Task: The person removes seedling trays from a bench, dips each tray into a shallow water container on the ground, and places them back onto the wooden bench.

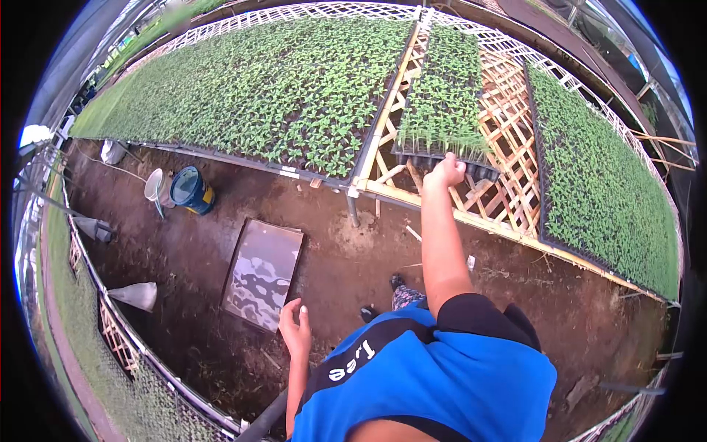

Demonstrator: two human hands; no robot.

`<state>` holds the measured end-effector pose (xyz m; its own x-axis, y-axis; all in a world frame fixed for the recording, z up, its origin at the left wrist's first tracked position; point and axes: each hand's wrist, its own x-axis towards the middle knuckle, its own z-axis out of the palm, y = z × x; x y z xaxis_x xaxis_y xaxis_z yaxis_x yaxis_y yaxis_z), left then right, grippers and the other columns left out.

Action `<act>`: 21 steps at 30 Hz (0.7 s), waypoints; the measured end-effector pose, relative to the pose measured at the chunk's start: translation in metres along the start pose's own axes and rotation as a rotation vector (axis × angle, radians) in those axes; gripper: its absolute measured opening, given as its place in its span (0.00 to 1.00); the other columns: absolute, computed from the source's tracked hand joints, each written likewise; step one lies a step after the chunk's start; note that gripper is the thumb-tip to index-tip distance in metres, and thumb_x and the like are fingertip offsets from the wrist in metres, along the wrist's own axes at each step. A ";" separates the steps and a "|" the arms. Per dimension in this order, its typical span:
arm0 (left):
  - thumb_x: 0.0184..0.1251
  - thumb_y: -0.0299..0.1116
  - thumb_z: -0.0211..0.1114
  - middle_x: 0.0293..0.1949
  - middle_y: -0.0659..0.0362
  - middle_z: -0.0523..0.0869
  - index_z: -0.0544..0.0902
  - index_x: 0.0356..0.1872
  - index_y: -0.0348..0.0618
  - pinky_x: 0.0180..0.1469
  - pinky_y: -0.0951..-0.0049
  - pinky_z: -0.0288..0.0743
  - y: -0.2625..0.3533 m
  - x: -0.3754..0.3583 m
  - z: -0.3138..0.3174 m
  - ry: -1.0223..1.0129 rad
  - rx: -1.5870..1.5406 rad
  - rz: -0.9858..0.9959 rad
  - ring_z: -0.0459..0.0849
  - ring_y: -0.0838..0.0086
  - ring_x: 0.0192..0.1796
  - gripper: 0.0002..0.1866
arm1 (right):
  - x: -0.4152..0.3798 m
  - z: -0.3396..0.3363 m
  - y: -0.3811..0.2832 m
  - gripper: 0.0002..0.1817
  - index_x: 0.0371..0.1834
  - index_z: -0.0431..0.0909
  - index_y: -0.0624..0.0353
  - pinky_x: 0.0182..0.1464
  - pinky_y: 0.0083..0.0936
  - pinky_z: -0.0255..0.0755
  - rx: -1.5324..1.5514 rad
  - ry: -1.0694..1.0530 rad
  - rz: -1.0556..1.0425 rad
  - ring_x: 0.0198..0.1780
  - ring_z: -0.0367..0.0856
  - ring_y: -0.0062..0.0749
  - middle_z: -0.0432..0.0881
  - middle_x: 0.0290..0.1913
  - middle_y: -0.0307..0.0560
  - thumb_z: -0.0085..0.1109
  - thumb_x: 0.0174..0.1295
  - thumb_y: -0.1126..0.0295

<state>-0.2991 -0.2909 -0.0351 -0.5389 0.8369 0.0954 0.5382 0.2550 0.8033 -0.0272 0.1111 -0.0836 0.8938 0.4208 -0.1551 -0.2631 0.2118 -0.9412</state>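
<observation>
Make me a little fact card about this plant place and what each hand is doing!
Right hand: gripping the front edge of a black tray
Left hand: open, holding nothing
In the tray: small green plants
Under the tray: wooden slats
Either side: more green plants
Ground: brown dirt
On the ground: blue bucket, flat shiny sheet

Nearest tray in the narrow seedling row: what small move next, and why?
Probably bring the left hand up to the near edge of the tray: the right hand is alone there, fingers curled, while the left hangs empty.
</observation>
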 end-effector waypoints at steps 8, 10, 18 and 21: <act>0.53 0.25 0.56 0.36 0.54 0.78 0.75 0.37 0.36 0.43 0.72 0.68 -0.026 -0.019 -0.004 0.141 0.013 -0.163 0.76 0.68 0.38 0.10 | 0.007 0.094 -0.183 0.12 0.15 0.59 0.56 0.19 0.20 0.54 0.490 -0.194 -0.033 0.17 0.58 0.20 0.62 0.17 0.36 0.54 0.42 0.77; 0.53 0.25 0.56 0.36 0.54 0.78 0.75 0.37 0.36 0.43 0.72 0.68 -0.021 -0.017 -0.004 0.191 0.030 -0.201 0.76 0.69 0.38 0.10 | 0.015 0.124 -0.205 0.12 0.15 0.59 0.55 0.17 0.22 0.54 0.502 -0.144 -0.050 0.14 0.57 0.20 0.61 0.14 0.35 0.54 0.42 0.77; 0.54 0.26 0.56 0.35 0.54 0.78 0.75 0.38 0.35 0.43 0.73 0.69 0.002 0.018 0.018 0.284 0.032 -0.235 0.76 0.69 0.38 0.10 | 0.058 0.218 -0.248 0.09 0.19 0.65 0.64 0.22 0.33 0.70 0.452 -0.241 -0.102 0.24 0.72 0.35 0.71 0.25 0.47 0.56 0.37 0.79; 0.54 0.26 0.56 0.36 0.53 0.77 0.75 0.37 0.35 0.43 0.72 0.69 0.007 0.031 0.031 0.301 -0.019 -0.224 0.76 0.69 0.38 0.10 | 0.051 0.240 -0.277 0.11 0.15 0.61 0.61 0.12 0.24 0.57 0.468 -0.248 -0.182 0.13 0.62 0.27 0.65 0.16 0.42 0.56 0.35 0.80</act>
<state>-0.2917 -0.2480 -0.0449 -0.8097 0.5809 0.0827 0.3751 0.4040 0.8343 0.0038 0.2858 0.2415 0.8425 0.5237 0.1260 -0.2963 0.6458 -0.7037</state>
